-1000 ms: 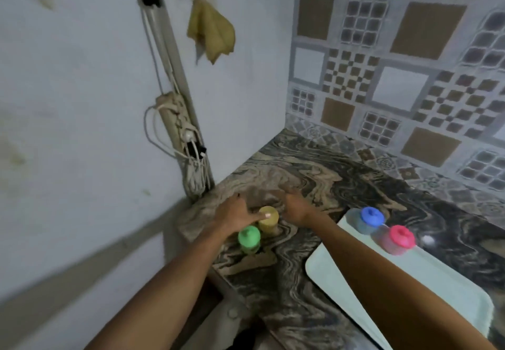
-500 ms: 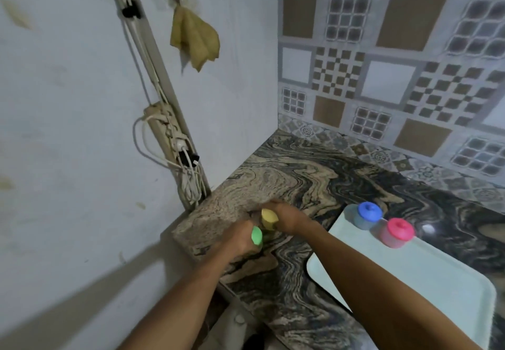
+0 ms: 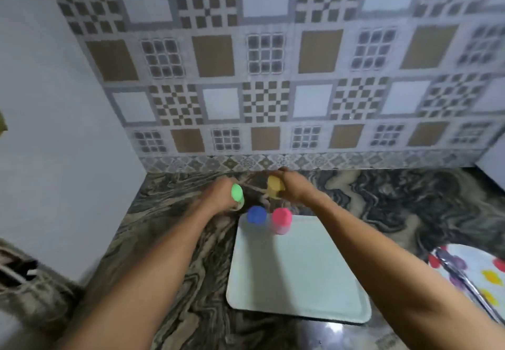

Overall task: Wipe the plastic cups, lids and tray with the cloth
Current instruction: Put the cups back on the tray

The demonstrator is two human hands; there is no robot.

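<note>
My left hand (image 3: pixel 218 196) grips a small cup with a green lid (image 3: pixel 237 193), lifted above the marbled counter just left of the tray. My right hand (image 3: pixel 293 189) grips a cup with a yellow lid (image 3: pixel 274 186), held beyond the tray's far edge. A pale green tray (image 3: pixel 297 273) lies on the counter between my forearms. At its far left corner stand a blue-lidded cup (image 3: pixel 257 214) and a pink-lidded cup (image 3: pixel 282 219), side by side. No cloth shows in this frame.
A patterned tile wall (image 3: pixel 273 76) rises behind the counter and a plain white wall (image 3: pixel 54 131) closes the left side. A white plate with coloured spots (image 3: pixel 475 276) and a metal utensil on it sits at the right edge.
Both hands took hold of the green-lidded and yellow-lidded cups on the left counter and carried them rightward to the tray's far edge. The view swung right, away from the power strip and hanging cloth.
</note>
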